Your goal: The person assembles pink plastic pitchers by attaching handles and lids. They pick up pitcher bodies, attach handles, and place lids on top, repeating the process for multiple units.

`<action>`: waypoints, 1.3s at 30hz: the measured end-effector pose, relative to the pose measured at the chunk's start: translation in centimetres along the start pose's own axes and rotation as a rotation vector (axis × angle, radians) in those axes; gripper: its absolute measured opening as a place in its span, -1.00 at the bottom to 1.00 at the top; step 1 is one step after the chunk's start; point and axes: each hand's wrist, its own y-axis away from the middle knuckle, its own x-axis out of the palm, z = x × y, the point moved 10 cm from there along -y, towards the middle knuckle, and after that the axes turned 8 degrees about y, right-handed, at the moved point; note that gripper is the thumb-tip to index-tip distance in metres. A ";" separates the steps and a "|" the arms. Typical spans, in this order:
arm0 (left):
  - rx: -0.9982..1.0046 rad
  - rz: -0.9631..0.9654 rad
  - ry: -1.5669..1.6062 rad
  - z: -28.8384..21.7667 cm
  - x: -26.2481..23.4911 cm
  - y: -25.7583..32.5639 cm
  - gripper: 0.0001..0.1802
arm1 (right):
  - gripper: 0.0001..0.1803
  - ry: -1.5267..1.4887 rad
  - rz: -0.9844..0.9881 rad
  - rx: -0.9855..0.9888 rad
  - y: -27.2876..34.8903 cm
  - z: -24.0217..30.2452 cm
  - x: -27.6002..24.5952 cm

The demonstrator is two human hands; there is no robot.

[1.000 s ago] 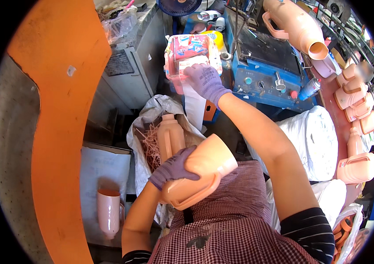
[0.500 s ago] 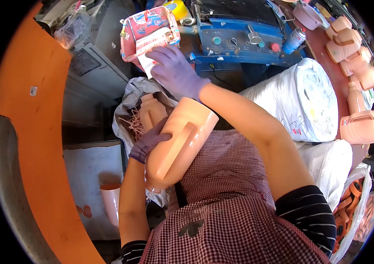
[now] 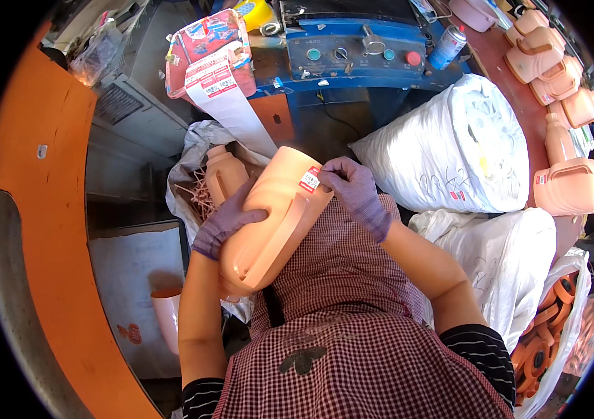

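A peach plastic flask body [image 3: 266, 217] with a long side handle lies tilted across my lap. My left hand [image 3: 230, 221], in a purple glove, is wrapped round its side, thumb toward the handle. Near its wide end sits a small red-and-white sticker label [image 3: 309, 179]. At the label's edge the gloved fingers of my right hand [image 3: 357, 193] are pinched together. A strip of labels [image 3: 235, 108] hangs from a stained pink basket [image 3: 173, 82] down toward the flask body. Another peach flask body [image 3: 224, 174] is in the open sack at left.
A blue machine panel [image 3: 353, 52] with knobs stands ahead. White stuffed sacks [image 3: 422, 164] fill the right side. Several peach flasks [image 3: 570, 187] line the red table. A bag of orange-brown parts [image 3: 545, 342] sits low right. An orange panel [image 3: 45, 188] rises at left.
My right hand has come from the label strip at the basket down to the flask body's wide end. A label now shows there. The strip hangs lower, longer than before.
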 end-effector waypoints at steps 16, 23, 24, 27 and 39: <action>0.010 -0.047 -0.021 -1.4 2.2 -0.5 0.03 | -0.50 0.831 -0.234 -0.262 2.3 4.3 -2.9; 0.296 -0.221 -0.354 -2.5 -0.3 2.1 -0.03 | -0.48 0.401 0.626 0.157 3.3 -1.1 0.3; 0.414 -0.338 -0.400 -3.5 -1.7 3.9 -0.08 | -0.64 0.372 0.509 0.188 4.3 -0.6 -0.4; 0.650 -1.103 0.041 -2.6 -9.6 13.6 -0.38 | -0.65 0.473 0.298 0.124 8.3 5.1 -3.0; 0.506 -0.423 1.041 -0.2 -6.1 6.2 -0.19 | -0.63 0.482 0.280 -0.465 13.8 11.9 -4.0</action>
